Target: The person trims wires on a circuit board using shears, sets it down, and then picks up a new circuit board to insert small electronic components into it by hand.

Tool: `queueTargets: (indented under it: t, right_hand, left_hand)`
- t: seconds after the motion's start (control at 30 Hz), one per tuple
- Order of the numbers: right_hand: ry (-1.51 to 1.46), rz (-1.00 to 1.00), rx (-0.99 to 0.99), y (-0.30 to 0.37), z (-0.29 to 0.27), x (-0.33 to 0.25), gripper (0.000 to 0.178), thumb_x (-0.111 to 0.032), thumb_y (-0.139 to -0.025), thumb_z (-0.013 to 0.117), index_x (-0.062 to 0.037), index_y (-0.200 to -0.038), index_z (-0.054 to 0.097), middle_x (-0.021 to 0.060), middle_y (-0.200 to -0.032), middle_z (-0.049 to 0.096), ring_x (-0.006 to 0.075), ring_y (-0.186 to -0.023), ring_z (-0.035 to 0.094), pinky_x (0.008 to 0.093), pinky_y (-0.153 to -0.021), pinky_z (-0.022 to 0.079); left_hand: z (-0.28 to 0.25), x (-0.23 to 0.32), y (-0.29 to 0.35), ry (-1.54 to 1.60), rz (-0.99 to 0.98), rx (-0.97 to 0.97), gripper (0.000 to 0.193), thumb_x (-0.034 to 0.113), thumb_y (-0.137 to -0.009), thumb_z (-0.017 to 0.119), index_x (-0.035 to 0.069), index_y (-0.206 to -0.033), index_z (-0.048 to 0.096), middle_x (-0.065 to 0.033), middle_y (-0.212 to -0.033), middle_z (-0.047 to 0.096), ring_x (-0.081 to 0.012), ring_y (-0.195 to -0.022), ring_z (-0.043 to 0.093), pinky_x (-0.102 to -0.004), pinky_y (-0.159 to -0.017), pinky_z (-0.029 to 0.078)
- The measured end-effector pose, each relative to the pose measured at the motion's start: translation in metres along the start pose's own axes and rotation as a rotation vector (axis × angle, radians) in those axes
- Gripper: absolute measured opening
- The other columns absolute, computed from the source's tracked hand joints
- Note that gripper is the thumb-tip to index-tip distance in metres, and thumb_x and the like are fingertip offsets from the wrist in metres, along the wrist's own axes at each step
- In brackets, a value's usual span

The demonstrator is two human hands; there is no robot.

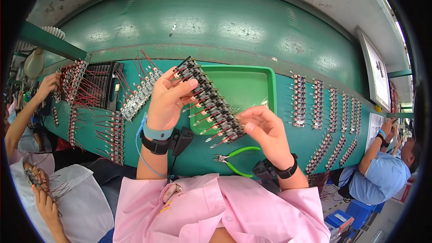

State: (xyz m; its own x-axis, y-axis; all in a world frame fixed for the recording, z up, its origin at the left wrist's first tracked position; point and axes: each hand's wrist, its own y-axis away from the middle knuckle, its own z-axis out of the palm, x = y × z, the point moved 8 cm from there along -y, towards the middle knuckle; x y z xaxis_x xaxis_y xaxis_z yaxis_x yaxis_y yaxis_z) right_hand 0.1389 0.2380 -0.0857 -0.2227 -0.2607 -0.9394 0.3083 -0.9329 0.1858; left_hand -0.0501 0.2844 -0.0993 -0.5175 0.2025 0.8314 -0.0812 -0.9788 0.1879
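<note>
Grasping a dark circuit-board strip (210,96) near its upper end with the left hand (164,100), left of centre; slanting it down across mid-frame, over the green tray (252,85), to the right hand (266,131); cannot tell whether pinched there.

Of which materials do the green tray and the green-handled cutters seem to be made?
Green tray: probably plastic, slightly glossy, judging by even colour and rounded corners. Cutters: the silvery shine suggests a metal head; the smooth green handles could be plastic or rubber.
</note>
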Motion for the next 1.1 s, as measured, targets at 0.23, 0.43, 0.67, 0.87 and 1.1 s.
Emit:
queueTargets:
  t: [0.23, 0.43, 0.67, 0.87, 1.1]
  right_hand:
    - [1.251, -0.497, -0.121, -0.026, 0.013, 0.003, 0.016, 0.001, -0.068, 0.057, -0.0031, -0.083, 0.057, 0.0087, -0.079, 0.053, 0.0238, -0.072, 0.052, 0.031, -0.066, 0.043]
    - [1.395, -0.49, -0.25, -0.035, 0.022, 0.025, 0.009, -0.002, -0.065, 0.058, -0.0023, -0.074, 0.056, 0.0087, -0.07, 0.048, 0.0261, -0.067, 0.049, 0.0353, -0.062, 0.042]
    - [1.38, -0.501, -0.2, -0.041, 0.024, 0.028, 0.007, -0.001, -0.066, 0.058, -0.0016, -0.072, 0.056, 0.0081, -0.07, 0.05, 0.0261, -0.067, 0.051, 0.0349, -0.061, 0.043]
    - [1.22, -0.528, -0.116, -0.043, 0.022, 0.017, 0.011, 0.004, -0.065, 0.059, -0.0007, -0.075, 0.056, 0.0088, -0.072, 0.053, 0.0259, -0.064, 0.053, 0.0323, -0.057, 0.043]
    - [1.1, -0.526, -0.027, -0.041, 0.034, -0.002, 0.009, 0.003, -0.067, 0.059, -0.0007, -0.074, 0.053, 0.0092, -0.069, 0.049, 0.025, -0.062, 0.052, 0.0323, -0.054, 0.043]
  left_hand:
    - [-0.01, 0.003, -0.007, -0.11, -0.006, 0.011, 0.02, 0.002, -0.073, 0.063, 0.003, -0.092, 0.058, -0.0029, -0.081, 0.061, -0.0087, -0.068, 0.058, -0.0208, -0.055, 0.047]
    - [-0.015, -0.011, -0.005, -0.135, -0.06, -0.02, 0.013, 0.002, -0.071, 0.065, 0.003, -0.083, 0.061, -0.0017, -0.076, 0.061, -0.007, -0.065, 0.057, -0.0199, -0.054, 0.046]
    - [-0.022, -0.022, -0.002, -0.207, -0.128, -0.119, 0.009, 0.003, -0.071, 0.066, 0.002, -0.079, 0.06, -0.0017, -0.072, 0.06, -0.006, -0.061, 0.055, -0.0192, -0.051, 0.046]
    - [-0.02, -0.039, 0.002, -0.302, -0.214, -0.214, 0.017, 0.002, -0.071, 0.065, 0.0, -0.087, 0.061, -0.0033, -0.077, 0.061, -0.0064, -0.063, 0.056, -0.0188, -0.052, 0.045]
    - [-0.01, -0.049, 0.004, -0.308, -0.235, -0.241, 0.02, 0.001, -0.072, 0.064, -0.003, -0.091, 0.06, -0.0038, -0.077, 0.062, -0.0061, -0.063, 0.055, -0.0186, -0.052, 0.045]
